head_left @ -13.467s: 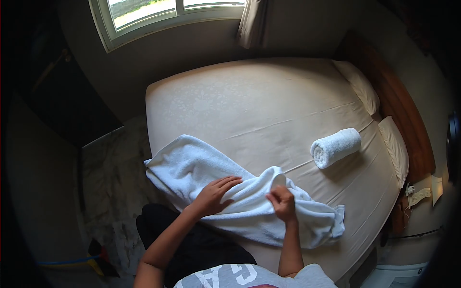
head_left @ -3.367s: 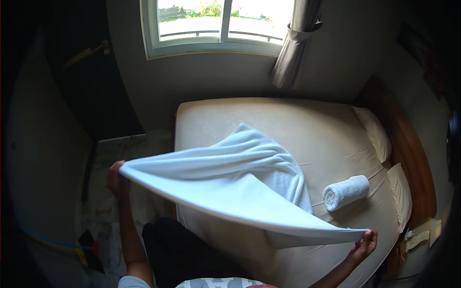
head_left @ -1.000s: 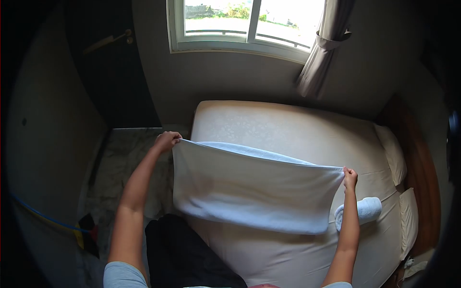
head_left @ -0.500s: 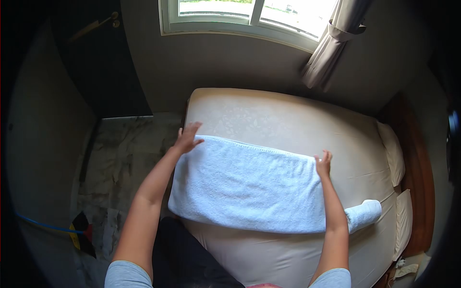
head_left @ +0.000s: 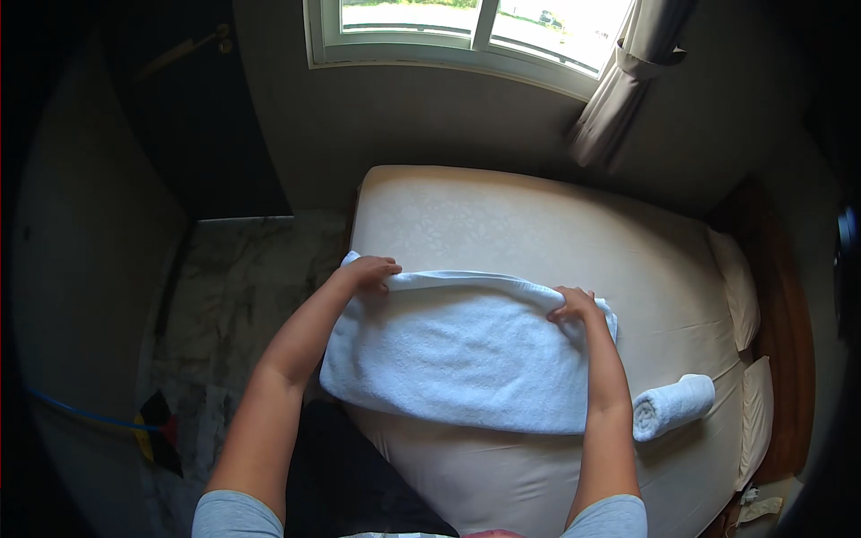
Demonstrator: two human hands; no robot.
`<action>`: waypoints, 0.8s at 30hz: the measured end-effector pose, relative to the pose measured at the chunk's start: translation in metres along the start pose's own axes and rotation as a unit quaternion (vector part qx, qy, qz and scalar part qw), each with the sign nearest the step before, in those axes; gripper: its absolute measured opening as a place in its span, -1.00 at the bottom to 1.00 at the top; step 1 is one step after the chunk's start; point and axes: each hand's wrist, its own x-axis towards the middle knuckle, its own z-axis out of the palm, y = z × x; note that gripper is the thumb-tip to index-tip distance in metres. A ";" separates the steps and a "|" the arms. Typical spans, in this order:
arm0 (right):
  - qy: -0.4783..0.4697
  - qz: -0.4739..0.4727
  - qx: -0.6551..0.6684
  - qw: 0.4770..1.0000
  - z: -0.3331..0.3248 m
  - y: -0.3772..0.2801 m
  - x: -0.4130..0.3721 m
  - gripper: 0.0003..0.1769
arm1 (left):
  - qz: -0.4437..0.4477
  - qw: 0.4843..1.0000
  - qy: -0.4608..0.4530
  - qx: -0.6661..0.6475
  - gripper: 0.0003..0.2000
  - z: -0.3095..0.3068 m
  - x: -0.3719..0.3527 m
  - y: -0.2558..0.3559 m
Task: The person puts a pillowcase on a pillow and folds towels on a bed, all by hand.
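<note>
Both hands are on the white towel, which is spread flat on the bed, near side. My left hand is curled over the far left corner, fingers closed on the edge. My right hand does the same at the far right corner, fingers bent down, pinching the raised fold.

Towel: thick terry, roughly rectangular, far edge lifted into 1 soft ridge. Sheet: smooth beige with a faint floral pattern.

1 rolled towel, a tight cylinder, lies to my right, apart from the flat one. 2 pillows sit at the wooden headboard.
</note>
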 end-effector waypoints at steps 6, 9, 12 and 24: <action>0.075 -0.058 -0.126 0.987 -0.023 0.042 -0.079 -0.59 | -0.117 0.991 0.056 0.042 -0.67 -0.001 -0.106 0.011; 0.133 -0.040 -0.071 0.988 -0.032 0.052 -0.136 -0.70 | -0.079 0.984 0.157 0.025 -0.72 -0.003 -0.156 0.031; 0.208 -0.053 -0.098 0.972 -0.053 0.049 -0.155 -0.77 | -0.147 0.968 0.202 0.008 -0.76 -0.040 -0.182 0.063; 0.246 0.045 -0.110 0.962 -0.066 0.025 -0.103 -0.79 | -0.170 0.943 0.258 0.121 -0.76 -0.100 -0.200 0.082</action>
